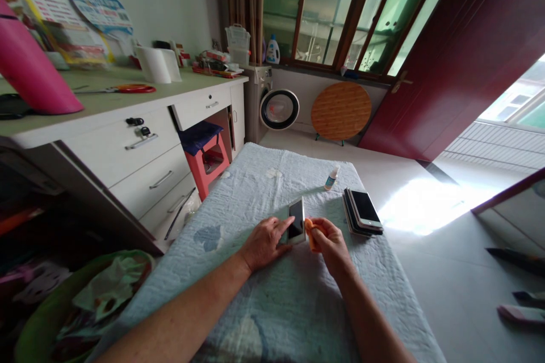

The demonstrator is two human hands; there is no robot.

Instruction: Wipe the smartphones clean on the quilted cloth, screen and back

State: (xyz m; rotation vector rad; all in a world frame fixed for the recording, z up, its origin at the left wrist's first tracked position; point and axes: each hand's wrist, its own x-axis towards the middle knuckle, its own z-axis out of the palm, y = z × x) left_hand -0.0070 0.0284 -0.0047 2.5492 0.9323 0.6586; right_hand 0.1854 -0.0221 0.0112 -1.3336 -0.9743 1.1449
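Note:
A smartphone (pixel 297 219) with a dark screen and light frame lies on a pale blue quilted cloth (pixel 272 295) covering a table. My left hand (pixel 264 243) rests at the phone's left edge, index finger stretched onto it, holding it down. My right hand (pixel 330 241) is just right of the phone, fingers pinched on a small orange cloth (pixel 310 229). A stack of phones (pixel 361 211) lies further right. A small bottle (pixel 331 178) with a blue label stands beyond the phone.
A white desk with drawers (pixel 140 153) runs along the left, with a red stool (pixel 206 161) tucked under it. A green basket (pixel 80 300) with bags sits at lower left. Tiled floor (pixel 447 249) lies to the right, a washing machine (pixel 272 105) at the back.

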